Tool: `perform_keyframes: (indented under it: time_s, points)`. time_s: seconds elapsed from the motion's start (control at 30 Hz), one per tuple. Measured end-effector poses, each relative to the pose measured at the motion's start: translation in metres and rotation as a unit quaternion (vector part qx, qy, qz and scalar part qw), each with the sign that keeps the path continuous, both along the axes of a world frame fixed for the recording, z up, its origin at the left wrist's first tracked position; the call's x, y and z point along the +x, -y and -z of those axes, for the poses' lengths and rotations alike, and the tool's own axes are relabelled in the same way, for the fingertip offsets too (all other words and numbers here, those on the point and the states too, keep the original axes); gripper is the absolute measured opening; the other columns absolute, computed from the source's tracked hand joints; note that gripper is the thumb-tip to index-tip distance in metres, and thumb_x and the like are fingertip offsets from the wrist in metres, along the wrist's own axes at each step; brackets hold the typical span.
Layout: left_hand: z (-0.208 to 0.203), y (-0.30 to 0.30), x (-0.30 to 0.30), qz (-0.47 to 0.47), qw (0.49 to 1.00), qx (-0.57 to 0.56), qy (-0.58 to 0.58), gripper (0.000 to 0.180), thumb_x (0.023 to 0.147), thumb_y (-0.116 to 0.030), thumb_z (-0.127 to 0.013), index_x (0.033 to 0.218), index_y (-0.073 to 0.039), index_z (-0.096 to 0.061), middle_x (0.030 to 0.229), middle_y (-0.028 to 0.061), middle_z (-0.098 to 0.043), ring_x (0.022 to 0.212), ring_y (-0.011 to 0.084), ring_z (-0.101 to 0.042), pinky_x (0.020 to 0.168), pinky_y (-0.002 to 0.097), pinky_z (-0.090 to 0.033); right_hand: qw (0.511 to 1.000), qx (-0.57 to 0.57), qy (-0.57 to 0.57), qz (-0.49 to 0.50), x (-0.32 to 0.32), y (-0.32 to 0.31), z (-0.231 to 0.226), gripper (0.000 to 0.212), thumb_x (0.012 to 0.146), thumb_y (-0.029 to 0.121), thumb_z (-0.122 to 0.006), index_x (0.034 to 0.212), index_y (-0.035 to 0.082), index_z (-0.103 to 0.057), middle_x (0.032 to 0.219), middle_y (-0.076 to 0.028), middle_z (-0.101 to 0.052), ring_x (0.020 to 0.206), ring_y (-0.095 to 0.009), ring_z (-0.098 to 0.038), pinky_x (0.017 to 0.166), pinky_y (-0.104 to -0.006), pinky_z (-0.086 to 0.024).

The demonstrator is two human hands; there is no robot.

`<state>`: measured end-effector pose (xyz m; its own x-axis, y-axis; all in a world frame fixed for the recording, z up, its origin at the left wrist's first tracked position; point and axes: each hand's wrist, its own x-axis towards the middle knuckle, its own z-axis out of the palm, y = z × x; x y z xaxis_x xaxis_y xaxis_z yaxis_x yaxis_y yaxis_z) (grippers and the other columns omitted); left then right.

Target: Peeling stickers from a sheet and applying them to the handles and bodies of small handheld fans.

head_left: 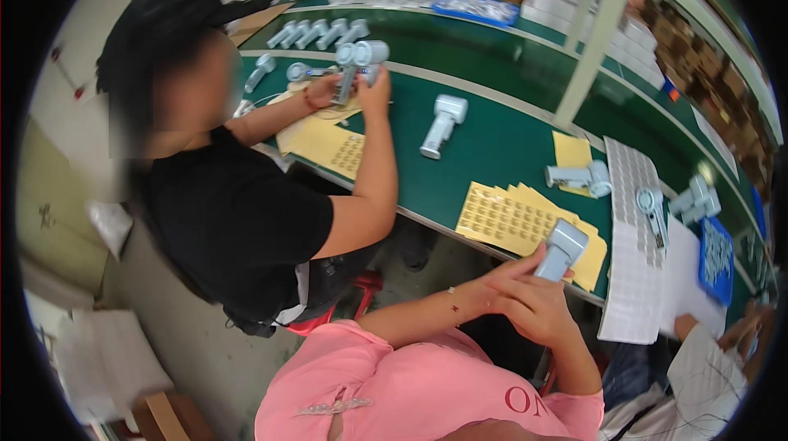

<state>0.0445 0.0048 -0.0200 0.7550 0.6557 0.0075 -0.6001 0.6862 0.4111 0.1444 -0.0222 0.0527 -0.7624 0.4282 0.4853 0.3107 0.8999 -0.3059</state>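
Observation:
Just in front of the table's near edge is a light blue-grey handheld device (566, 242), shaped like a small hair dryer, with its wide head tilted up. My left hand (507, 283) grips its handle from the left. Bent over the lower handle, my right hand (538, 310) has its fingers closed against it; the contact point is partly hidden. Yellow sticker sheets (502, 218) with rows of small round labels lie just beyond my hands. A similar device (579, 178) rests on its side behind them, and another dryer-shaped device (444, 126) lies farther left.
A co-worker in black (238, 195) sits at my left, holding similar devices (349, 63). Long white label sheets (632, 236) lie right, near a blue tray (716, 260) of small parts and another person's white sleeve (706, 375). A pale upright post (593, 47) stands behind the green table (402, 170).

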Motion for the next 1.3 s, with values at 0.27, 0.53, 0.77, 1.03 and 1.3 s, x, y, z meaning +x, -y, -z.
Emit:
perform_keyframes:
  time_s: [0.27, 0.53, 0.77, 1.03, 1.3]
  points:
    - [-0.007, -0.017, -0.013, -0.069, 0.995, 0.068, 0.019, 0.064, 0.09, -0.059, -0.026, 0.11, -0.003, -0.048, 0.082, 0.0058, -0.056, 0.07, 0.0124, -0.055, 0.063, 0.0245, -0.047, 0.919, -0.188, -0.347, -0.017, 0.01, 0.015, -0.009, 0.01, 0.075, 0.009, -0.068, 0.073, 0.004, -0.059, 0.086, -0.011, -0.056, 0.065, -0.019, -0.058, 0.061, -0.0287, -0.048]
    - [-0.022, -0.047, -0.045, -0.259, 0.92, 0.201, -0.216, 0.054, 0.094, -0.05, -0.026, 0.112, -0.005, -0.049, 0.093, 0.0048, -0.058, 0.072, 0.0077, -0.052, 0.066, 0.0221, -0.045, 0.721, -0.424, -0.518, 0.176, 0.064, -0.009, 0.042, 0.006, 0.085, 0.004, -0.057, 0.089, -0.001, -0.055, 0.073, -0.005, -0.053, 0.059, -0.011, -0.051, 0.056, -0.026, -0.046]
    - [-0.019, -0.048, -0.048, -0.232, 0.935, 0.165, -0.211, 0.051, 0.096, -0.046, -0.026, 0.116, -0.003, -0.046, 0.098, 0.0115, -0.063, 0.068, 0.0059, -0.05, 0.067, 0.0212, -0.044, 0.696, -0.448, -0.525, 0.201, 0.07, 0.005, 0.053, 0.006, 0.086, 0.004, -0.056, 0.09, -0.001, -0.056, 0.069, -0.004, -0.053, 0.059, -0.011, -0.051, 0.055, -0.0258, -0.046]
    - [-0.021, -0.045, -0.043, -0.226, 0.931, 0.171, -0.229, 0.05, 0.094, -0.049, -0.033, 0.113, -0.005, -0.048, 0.092, 0.008, -0.064, 0.061, 0.0055, -0.049, 0.058, 0.02, -0.043, 0.712, -0.474, -0.45, 0.256, 0.071, 0.012, 0.048, 0.008, 0.082, -0.002, -0.058, 0.089, -0.004, -0.058, 0.072, -0.007, -0.058, 0.059, -0.015, -0.057, 0.058, -0.028, -0.05]
    - [-0.022, -0.066, -0.058, -0.266, 0.75, 0.336, -0.504, 0.048, 0.087, -0.047, -0.05, 0.096, 0.0, -0.056, 0.082, 0.0126, -0.064, 0.077, 0.0214, -0.061, 0.069, 0.031, -0.045, 0.822, -0.375, -0.283, 0.322, 0.063, -0.065, 0.041, 0.009, 0.078, 0.002, -0.064, 0.083, -0.004, -0.06, 0.07, -0.004, -0.059, 0.063, -0.01, -0.057, 0.058, -0.0212, -0.045]
